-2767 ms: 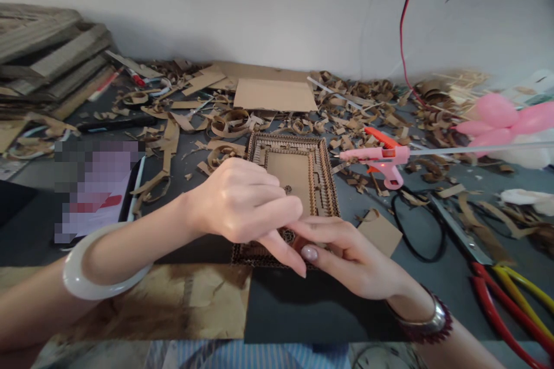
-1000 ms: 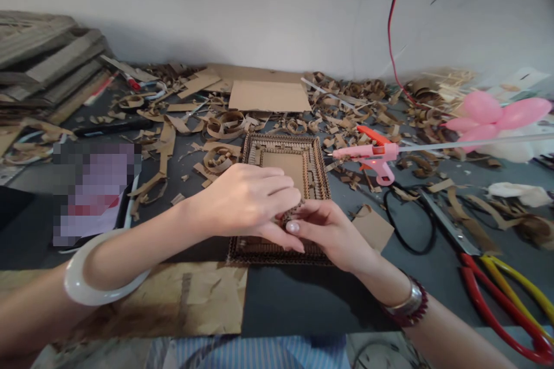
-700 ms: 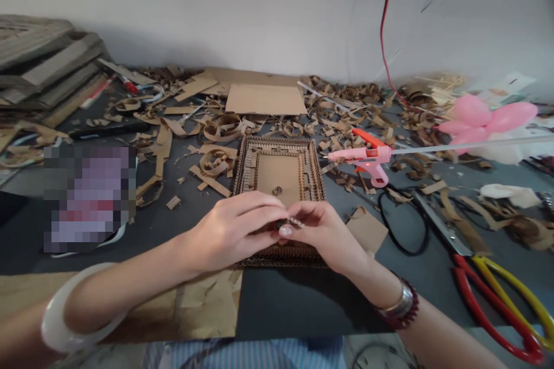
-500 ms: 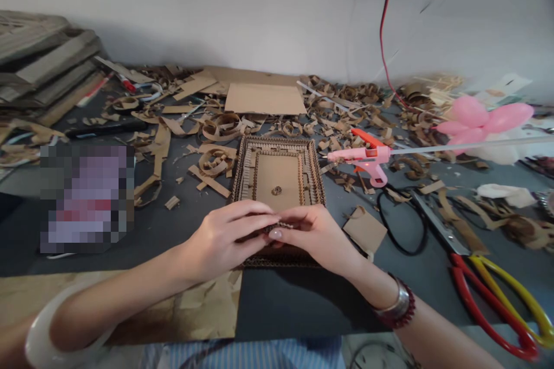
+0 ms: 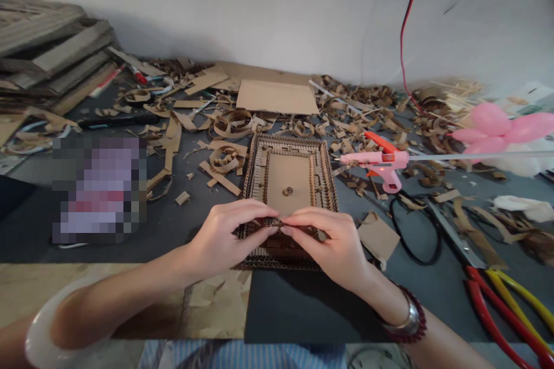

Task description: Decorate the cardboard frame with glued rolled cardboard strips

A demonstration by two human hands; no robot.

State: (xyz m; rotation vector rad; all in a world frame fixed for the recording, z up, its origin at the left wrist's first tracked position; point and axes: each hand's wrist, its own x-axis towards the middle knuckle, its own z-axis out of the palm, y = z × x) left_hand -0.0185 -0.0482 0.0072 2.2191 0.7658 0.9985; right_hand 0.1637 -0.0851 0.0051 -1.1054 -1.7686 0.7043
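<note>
My left hand [image 5: 227, 233] and my right hand [image 5: 335, 239] meet fingertip to fingertip, both pinching a small corrugated cardboard strip [image 5: 273, 222]. The fingers partly cover the strip. Under them lies a rectangular cardboard frame [image 5: 329, 176] with layered, ridged borders around a flat brown panel [image 5: 294, 172]. On the panel, just beyond my fingertips, rests a small dark coil of cardboard [image 5: 287, 191]. My hands hide part of the frame's lower portion.
Right of the frame lie a pink glue gun [image 5: 376, 160] with a long glue stick, a cardboard square [image 5: 380, 237] and red-and-yellow-handled scissors [image 5: 476, 277]. Cardboard scraps [image 5: 231, 121] cover the back. At left are a blurred-out purple object [image 5: 104, 184] and stacked cardboard pieces [image 5: 56, 52].
My right hand has drawn back slightly, and both hands now pinch the strip by their fingertips, showing more of it. The whole view has shifted, so things appear further right.
</note>
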